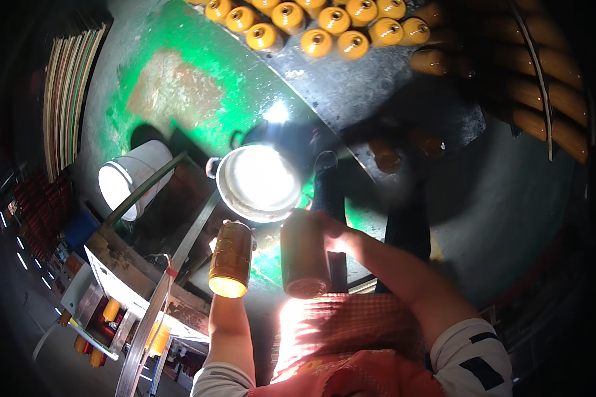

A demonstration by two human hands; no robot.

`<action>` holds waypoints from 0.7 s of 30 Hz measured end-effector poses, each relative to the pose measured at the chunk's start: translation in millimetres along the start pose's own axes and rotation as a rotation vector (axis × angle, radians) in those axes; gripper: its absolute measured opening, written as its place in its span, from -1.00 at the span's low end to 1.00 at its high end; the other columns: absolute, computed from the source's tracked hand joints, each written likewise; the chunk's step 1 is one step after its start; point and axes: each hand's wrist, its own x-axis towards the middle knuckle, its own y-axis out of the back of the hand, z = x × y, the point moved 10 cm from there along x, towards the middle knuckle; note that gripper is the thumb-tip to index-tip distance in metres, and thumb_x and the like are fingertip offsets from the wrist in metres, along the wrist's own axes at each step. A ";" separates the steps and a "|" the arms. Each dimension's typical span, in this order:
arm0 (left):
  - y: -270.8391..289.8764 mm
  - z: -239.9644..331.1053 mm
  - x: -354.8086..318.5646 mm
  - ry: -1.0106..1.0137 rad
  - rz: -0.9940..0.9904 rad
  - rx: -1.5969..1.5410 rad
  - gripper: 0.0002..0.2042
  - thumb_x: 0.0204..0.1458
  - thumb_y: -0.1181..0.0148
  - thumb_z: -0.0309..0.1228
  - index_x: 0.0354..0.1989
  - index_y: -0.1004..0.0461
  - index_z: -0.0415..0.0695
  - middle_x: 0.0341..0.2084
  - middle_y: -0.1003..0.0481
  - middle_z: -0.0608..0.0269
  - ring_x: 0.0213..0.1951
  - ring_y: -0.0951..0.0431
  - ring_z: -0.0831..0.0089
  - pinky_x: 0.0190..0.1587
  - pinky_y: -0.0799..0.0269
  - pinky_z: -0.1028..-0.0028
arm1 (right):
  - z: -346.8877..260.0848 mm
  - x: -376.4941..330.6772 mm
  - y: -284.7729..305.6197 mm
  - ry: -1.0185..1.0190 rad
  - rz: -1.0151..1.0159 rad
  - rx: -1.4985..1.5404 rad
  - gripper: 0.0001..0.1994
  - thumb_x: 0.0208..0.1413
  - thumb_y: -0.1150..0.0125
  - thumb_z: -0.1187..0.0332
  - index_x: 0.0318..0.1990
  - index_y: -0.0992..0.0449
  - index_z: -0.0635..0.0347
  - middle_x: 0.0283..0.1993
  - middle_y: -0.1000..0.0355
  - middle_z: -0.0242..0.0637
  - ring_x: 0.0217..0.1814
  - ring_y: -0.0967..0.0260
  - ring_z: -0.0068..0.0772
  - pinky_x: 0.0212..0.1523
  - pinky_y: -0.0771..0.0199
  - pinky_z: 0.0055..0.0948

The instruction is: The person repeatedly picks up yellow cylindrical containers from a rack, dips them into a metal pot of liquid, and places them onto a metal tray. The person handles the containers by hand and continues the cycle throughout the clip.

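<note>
Holding one amber canister [232, 258] in my left hand [226, 228], a second canister [303, 255] in my right hand [334, 235]; fingers wrapped round both, probably for checking, over the bright pan [258, 182]; glare hides detail.

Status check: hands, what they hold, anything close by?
Left hand grips amber cylindrical insulator. Right hand grips darker brown one. Shiny metal pot just beyond.

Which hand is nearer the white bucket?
Left. The left hand, holding an amber cylinder, is just right of the white bucket; the right hand is farther right, beyond that cylinder.
</note>
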 end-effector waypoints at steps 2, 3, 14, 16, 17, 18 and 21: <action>13.1 15.8 -7.2 -0.012 0.078 0.513 -0.76 0.13 -0.20 -0.24 -0.04 -0.52 0.08 -0.19 -0.45 -0.01 -0.24 -0.53 0.10 -0.16 -0.58 0.27 | 22.1 20.1 -19.3 0.003 0.026 -0.012 -0.60 0.33 -0.01 0.11 0.21 -0.32 0.07 0.14 -0.40 -0.15 0.15 -0.41 -0.28 0.22 -0.41 -0.14; 24.3 4.0 -8.5 0.001 0.083 0.342 -0.75 0.13 -0.19 -0.22 -0.03 -0.51 0.07 -0.18 -0.45 -0.01 -0.23 -0.53 0.10 -0.16 -0.58 0.27 | 23.8 20.5 -44.3 -0.008 0.032 -0.018 -0.60 0.35 0.03 0.10 0.22 -0.31 0.07 0.16 -0.39 -0.16 0.16 -0.40 -0.27 0.26 -0.38 -0.13; 40.9 -46.3 -27.5 0.033 0.055 -0.670 -0.56 0.19 -0.02 0.00 0.08 -0.41 -0.05 -0.11 -0.46 0.00 -0.17 -0.52 0.15 -0.13 -0.55 0.22 | 78.4 48.3 -69.6 0.038 -0.181 -0.009 -0.57 0.36 0.16 0.13 0.33 -0.23 -0.04 0.23 -0.31 -0.23 0.25 -0.32 -0.28 0.29 -0.33 -0.17; 27.6 -34.7 -19.5 0.027 0.002 -0.686 -0.52 0.20 0.01 0.04 0.10 -0.39 -0.07 -0.10 -0.46 0.00 -0.16 -0.52 0.16 -0.13 -0.55 0.21 | 72.4 37.8 -54.2 0.096 -0.126 0.014 -0.56 0.36 0.14 0.12 0.32 -0.25 -0.02 0.20 -0.33 -0.24 0.22 -0.33 -0.31 0.26 -0.35 -0.20; 20.6 -25.2 -13.9 0.019 -0.032 -0.696 -0.50 0.21 0.02 0.06 0.11 -0.38 -0.08 -0.09 -0.47 0.01 -0.15 -0.52 0.17 -0.12 -0.55 0.21 | 69.8 31.7 -37.2 0.119 -0.036 0.045 -0.57 0.35 0.12 0.11 0.30 -0.28 0.00 0.17 -0.36 -0.24 0.18 -0.35 -0.33 0.23 -0.38 -0.21; 10.4 -18.1 -11.4 0.010 -0.069 -0.716 -0.49 0.21 0.04 0.08 0.12 -0.37 -0.09 -0.09 -0.47 0.01 -0.14 -0.52 0.17 -0.12 -0.55 0.21 | 69.3 23.1 -16.8 0.134 0.054 0.073 -0.57 0.35 0.10 0.10 0.28 -0.31 0.02 0.14 -0.38 -0.25 0.15 -0.38 -0.35 0.20 -0.40 -0.23; -22.6 9.2 -14.8 -0.056 -0.212 -0.772 -0.43 0.23 0.08 0.13 0.14 -0.35 -0.13 -0.07 -0.47 0.01 -0.13 -0.52 0.19 -0.11 -0.54 0.19 | 23.0 -63.9 20.3 0.475 0.022 0.063 -0.58 0.22 -0.11 0.06 0.12 -0.43 0.08 -0.14 -0.49 -0.33 -0.12 -0.46 -0.46 -0.11 -0.49 -0.35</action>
